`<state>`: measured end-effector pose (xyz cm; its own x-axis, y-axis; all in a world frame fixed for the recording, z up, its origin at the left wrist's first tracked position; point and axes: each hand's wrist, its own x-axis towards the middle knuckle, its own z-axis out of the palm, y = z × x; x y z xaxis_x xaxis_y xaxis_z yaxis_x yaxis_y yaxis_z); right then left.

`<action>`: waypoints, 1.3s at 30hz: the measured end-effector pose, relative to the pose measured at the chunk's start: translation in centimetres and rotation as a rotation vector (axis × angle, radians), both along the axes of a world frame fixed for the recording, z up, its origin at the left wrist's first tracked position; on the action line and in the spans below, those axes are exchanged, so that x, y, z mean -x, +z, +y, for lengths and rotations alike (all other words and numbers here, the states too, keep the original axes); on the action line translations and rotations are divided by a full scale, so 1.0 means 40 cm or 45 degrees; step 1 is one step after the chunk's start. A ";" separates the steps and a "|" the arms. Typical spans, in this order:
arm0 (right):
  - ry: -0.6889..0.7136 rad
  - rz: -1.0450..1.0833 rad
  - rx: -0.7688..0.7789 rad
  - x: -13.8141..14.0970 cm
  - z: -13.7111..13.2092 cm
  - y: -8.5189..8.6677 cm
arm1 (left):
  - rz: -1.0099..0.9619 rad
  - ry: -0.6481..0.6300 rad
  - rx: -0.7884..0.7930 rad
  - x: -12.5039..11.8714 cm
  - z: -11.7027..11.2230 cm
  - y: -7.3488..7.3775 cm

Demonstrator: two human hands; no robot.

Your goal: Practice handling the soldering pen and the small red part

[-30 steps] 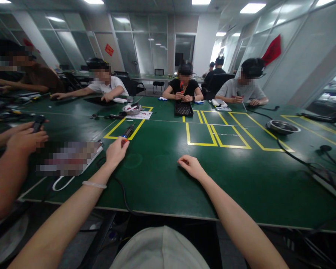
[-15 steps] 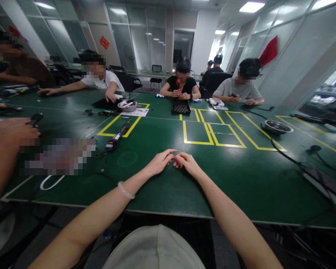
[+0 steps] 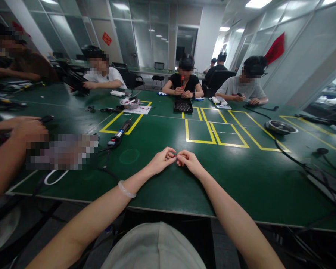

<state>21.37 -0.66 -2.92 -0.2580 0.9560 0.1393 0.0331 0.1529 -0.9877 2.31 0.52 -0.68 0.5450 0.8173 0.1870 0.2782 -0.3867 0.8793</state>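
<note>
My left hand (image 3: 161, 160) and my right hand (image 3: 189, 161) rest on the green table (image 3: 240, 175), fingertips meeting in the middle. Both hands have curled fingers pinched together around a tiny thing I cannot make out. A pale bracelet (image 3: 126, 189) sits on my left wrist. An electric screwdriver (image 3: 120, 131) with a black cable lies on the table to the left, apart from my hands, across a yellow tape line.
Yellow tape boxes (image 3: 212, 130) mark the table ahead. A black tray (image 3: 183, 105) stands farther back, a round dish (image 3: 281, 127) with cables at right. A co-worker's arm (image 3: 5, 160) reaches in at left. Several other people sit around the far side.
My left hand left the screwdriver at the left and swung right to meet my right hand. The fingertips are now pinched closer together than half a second ago.
</note>
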 end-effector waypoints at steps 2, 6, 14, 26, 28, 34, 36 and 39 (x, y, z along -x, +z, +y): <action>0.003 0.003 0.010 0.001 -0.003 0.004 | 0.021 0.023 -0.027 0.003 0.001 0.002; -0.002 0.008 -0.009 0.002 -0.006 0.005 | 0.090 0.024 -0.112 0.005 0.001 0.003; 0.002 0.004 -0.122 0.000 0.007 -0.025 | 0.104 0.043 -0.186 0.008 0.008 -0.005; -0.071 -0.310 -0.259 -0.007 0.006 -0.020 | 0.125 0.043 -0.208 0.009 0.008 -0.010; -0.100 -0.331 -0.278 -0.010 0.010 -0.024 | 0.144 0.058 -0.223 0.011 0.009 -0.006; -0.192 -0.358 -0.277 -0.018 0.012 -0.018 | 0.305 0.175 -0.472 0.066 0.041 0.034; -0.198 -0.369 -0.263 -0.019 0.011 -0.014 | 0.472 0.281 -0.574 0.118 0.076 0.045; -0.194 -0.373 -0.258 -0.020 0.013 -0.016 | 0.825 0.515 -0.695 0.230 0.149 0.050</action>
